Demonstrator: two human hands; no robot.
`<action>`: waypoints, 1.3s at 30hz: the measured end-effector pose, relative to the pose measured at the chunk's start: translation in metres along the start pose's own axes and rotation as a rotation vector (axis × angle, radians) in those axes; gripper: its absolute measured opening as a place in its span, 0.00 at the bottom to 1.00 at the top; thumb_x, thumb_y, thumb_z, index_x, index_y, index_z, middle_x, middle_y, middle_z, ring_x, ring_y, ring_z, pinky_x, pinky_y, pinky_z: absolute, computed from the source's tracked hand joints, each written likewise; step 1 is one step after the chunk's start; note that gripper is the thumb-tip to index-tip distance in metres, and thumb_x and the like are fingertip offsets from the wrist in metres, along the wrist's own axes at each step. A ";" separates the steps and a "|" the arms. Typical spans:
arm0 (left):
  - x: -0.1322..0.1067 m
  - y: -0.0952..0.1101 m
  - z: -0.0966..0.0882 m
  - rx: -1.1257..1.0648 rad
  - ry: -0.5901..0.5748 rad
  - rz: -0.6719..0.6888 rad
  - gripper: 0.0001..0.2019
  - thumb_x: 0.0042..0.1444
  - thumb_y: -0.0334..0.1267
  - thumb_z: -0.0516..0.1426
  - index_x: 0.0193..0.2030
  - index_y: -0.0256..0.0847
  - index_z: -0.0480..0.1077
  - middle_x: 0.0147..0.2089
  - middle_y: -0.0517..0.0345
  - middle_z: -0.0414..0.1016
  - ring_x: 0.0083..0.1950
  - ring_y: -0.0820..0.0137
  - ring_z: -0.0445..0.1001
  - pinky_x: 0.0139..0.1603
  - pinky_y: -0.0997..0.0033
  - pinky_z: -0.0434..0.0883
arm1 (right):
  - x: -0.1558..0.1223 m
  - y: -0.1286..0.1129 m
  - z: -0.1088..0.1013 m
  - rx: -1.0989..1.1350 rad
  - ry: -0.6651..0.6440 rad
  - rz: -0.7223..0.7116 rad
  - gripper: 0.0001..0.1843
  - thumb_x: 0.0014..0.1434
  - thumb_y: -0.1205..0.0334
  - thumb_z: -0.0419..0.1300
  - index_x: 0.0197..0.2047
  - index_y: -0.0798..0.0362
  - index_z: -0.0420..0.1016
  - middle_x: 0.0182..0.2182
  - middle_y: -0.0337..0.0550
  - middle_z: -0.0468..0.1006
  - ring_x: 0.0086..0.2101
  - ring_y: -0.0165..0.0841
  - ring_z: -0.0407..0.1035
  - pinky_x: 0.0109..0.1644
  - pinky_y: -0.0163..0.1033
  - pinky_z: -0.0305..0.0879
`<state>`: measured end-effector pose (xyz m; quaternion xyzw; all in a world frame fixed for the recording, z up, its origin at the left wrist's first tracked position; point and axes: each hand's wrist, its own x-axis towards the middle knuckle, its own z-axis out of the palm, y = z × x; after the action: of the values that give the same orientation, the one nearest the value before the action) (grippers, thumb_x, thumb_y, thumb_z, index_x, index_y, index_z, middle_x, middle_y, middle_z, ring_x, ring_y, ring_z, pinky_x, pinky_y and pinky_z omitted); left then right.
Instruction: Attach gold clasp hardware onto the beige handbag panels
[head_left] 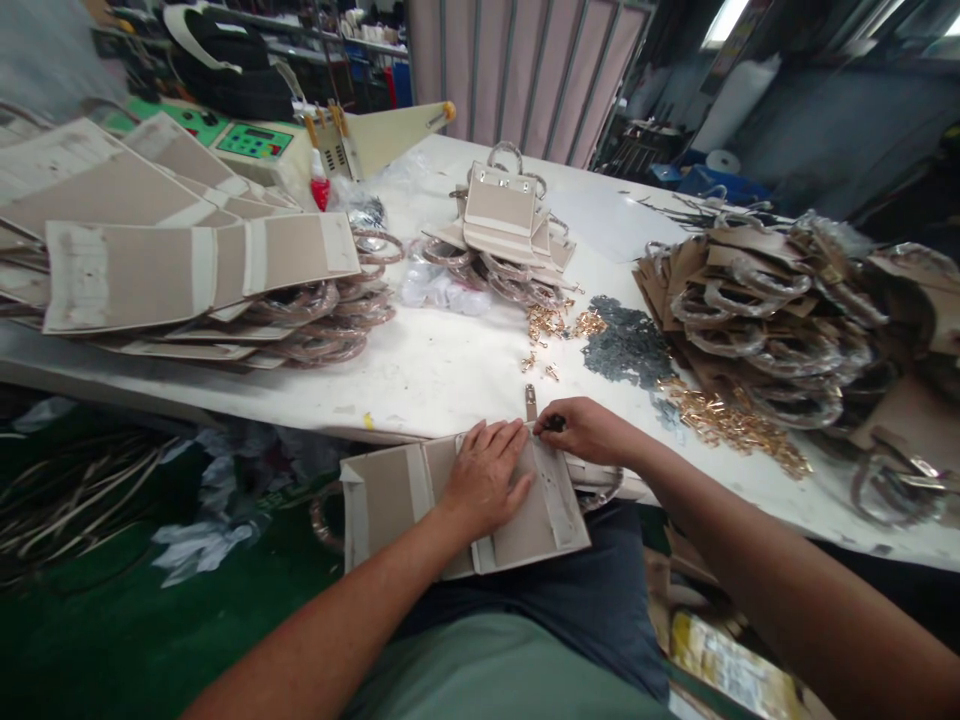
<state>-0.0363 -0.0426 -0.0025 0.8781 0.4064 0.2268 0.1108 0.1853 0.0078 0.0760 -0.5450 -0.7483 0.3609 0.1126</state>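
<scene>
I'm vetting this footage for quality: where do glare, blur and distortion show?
Head view, top right: a bright patch is blown out; head view, right: plastic wrap catches glints; head view, edges: soft, with wide-angle stretch; head view, centre: left hand and right hand fairly clear, the right's dark item lacking detail.

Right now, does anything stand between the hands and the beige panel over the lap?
Nothing visible does: the left hand lies flat on the beige panel, and the right hand, holding a small dark piece, is at its upper edge.
</scene>
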 end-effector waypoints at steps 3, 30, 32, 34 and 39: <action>0.000 0.000 0.002 -0.020 0.015 -0.016 0.32 0.67 0.45 0.61 0.75 0.39 0.62 0.74 0.46 0.68 0.72 0.52 0.65 0.78 0.44 0.55 | 0.005 0.000 0.004 -0.032 0.005 0.023 0.09 0.58 0.67 0.64 0.39 0.51 0.86 0.36 0.41 0.87 0.37 0.36 0.79 0.44 0.36 0.70; 0.026 -0.004 0.001 -0.169 0.292 -0.065 0.08 0.67 0.35 0.62 0.49 0.46 0.82 0.50 0.52 0.84 0.51 0.58 0.77 0.52 0.51 0.76 | 0.005 0.006 0.016 -0.150 0.145 0.150 0.05 0.58 0.59 0.70 0.38 0.46 0.86 0.36 0.40 0.86 0.38 0.38 0.78 0.41 0.38 0.66; 0.029 -0.008 0.002 -0.164 0.301 -0.050 0.07 0.67 0.35 0.62 0.48 0.46 0.83 0.49 0.52 0.84 0.50 0.58 0.77 0.52 0.51 0.77 | 0.006 0.003 0.016 -0.165 0.153 0.159 0.06 0.58 0.59 0.69 0.38 0.46 0.87 0.35 0.40 0.87 0.38 0.38 0.78 0.41 0.38 0.65; 0.031 -0.010 0.002 -0.152 0.300 -0.037 0.07 0.66 0.35 0.62 0.47 0.47 0.83 0.49 0.53 0.84 0.50 0.58 0.77 0.51 0.51 0.77 | 0.005 0.002 0.014 -0.166 0.143 0.144 0.06 0.58 0.60 0.68 0.38 0.46 0.88 0.36 0.40 0.87 0.38 0.38 0.78 0.41 0.38 0.65; 0.031 -0.011 0.001 -0.126 0.284 -0.022 0.07 0.67 0.34 0.62 0.46 0.47 0.83 0.48 0.53 0.83 0.50 0.58 0.77 0.50 0.52 0.76 | -0.002 0.003 0.009 -0.095 0.124 0.099 0.11 0.58 0.65 0.65 0.40 0.46 0.88 0.36 0.38 0.87 0.37 0.36 0.78 0.41 0.36 0.66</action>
<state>-0.0256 -0.0121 0.0022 0.8240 0.4126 0.3726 0.1096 0.1832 0.0031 0.0682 -0.6073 -0.7285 0.2954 0.1150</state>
